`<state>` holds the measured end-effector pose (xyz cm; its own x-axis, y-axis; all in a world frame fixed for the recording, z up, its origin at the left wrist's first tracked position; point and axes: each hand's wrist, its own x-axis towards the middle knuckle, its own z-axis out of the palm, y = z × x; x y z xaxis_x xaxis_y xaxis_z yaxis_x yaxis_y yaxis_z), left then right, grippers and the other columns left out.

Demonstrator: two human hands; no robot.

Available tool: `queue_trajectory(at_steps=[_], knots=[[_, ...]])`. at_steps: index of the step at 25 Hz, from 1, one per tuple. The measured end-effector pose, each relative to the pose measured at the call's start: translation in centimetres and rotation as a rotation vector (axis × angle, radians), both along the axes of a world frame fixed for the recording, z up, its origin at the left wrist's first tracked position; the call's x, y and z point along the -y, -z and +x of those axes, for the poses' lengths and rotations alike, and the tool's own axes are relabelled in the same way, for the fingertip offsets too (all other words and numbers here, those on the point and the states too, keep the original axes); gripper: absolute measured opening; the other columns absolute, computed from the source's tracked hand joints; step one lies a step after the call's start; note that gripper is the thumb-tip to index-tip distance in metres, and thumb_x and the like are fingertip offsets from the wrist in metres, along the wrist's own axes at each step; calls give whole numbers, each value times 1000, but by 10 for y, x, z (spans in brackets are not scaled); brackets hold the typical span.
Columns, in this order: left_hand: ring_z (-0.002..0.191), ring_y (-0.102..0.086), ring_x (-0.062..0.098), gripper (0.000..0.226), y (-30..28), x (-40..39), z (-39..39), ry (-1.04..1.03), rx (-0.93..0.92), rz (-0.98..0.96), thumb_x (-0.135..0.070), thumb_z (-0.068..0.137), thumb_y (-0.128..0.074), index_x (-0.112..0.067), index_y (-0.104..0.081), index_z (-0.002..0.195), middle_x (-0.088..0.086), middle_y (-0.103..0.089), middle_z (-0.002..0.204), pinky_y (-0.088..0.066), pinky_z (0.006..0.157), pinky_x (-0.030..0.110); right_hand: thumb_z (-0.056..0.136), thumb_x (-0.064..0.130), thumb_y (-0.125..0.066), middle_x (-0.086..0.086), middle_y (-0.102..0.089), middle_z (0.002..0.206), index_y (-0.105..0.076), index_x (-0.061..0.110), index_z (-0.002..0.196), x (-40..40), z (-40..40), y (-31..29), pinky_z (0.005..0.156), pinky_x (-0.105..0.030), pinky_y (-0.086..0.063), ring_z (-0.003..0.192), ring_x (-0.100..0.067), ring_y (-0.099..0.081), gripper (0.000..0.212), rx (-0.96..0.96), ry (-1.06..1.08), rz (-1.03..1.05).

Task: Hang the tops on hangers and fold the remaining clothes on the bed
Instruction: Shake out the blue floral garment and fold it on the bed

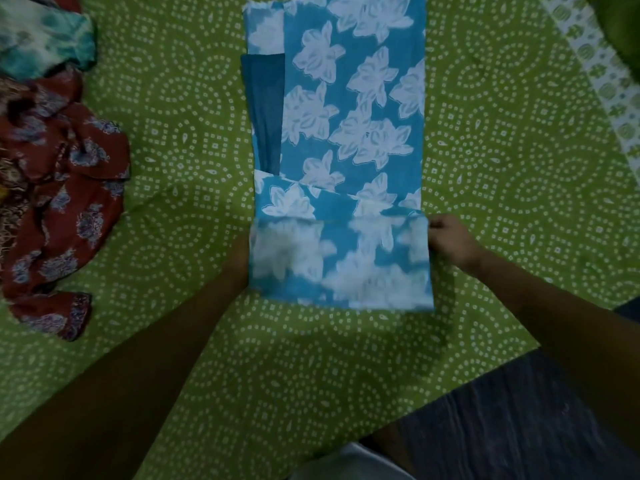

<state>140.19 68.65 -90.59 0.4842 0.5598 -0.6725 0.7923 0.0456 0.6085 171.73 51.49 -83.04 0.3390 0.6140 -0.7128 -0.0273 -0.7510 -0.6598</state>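
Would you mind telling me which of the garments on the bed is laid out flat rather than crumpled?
The blue garment with white flowers, stretched flat mid-bed, its near end gripped by the right hand. The maroon printed garment and the teal tie-dye one lie bunched at the left.

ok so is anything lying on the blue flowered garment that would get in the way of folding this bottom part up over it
Nothing visible does. The blue flowered garment lies bare ahead of the lifted fold, which the right hand pinches. The left hand is mostly hidden behind it. The maroon printed garment sits apart on the green bedsheet.
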Motion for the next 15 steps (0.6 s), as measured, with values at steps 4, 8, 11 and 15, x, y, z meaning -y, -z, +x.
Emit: queue_trajectory(at_steps=[4,8,11,15], knots=[[117,-55,25,76,-11,-26,47,-360,-106,-124,-68,83,-51,-7,-55,127,4,-56,130,-40,107,37,91,44,-59,1,-55,59,-58,10,68,-40,5,3,35,-14,-34,51,-13,-48,41,28,159,-211],[113,-57,32,66,-31,-14,55,-338,-203,-42,-57,93,-43,1,-60,119,17,-60,125,-42,104,43,86,52,-61,-7,-54,60,-50,8,57,-19,-12,15,55,-29,-41,55,-18,-50,54,185,254,-179],[89,-62,28,54,-51,6,38,-321,-142,-4,-50,95,-46,0,-66,91,14,-67,98,-48,85,39,90,46,-59,-12,-68,73,-67,-2,73,14,-35,10,65,-34,-49,65,-23,-62,52,150,294,-149],[77,-63,30,51,-70,51,-9,-283,-278,-105,-50,93,-50,-5,-65,73,13,-67,80,-50,73,35,90,48,-56,-6,-72,76,-71,3,79,76,-87,-8,65,-32,-51,72,-26,-68,48,24,184,-244]])
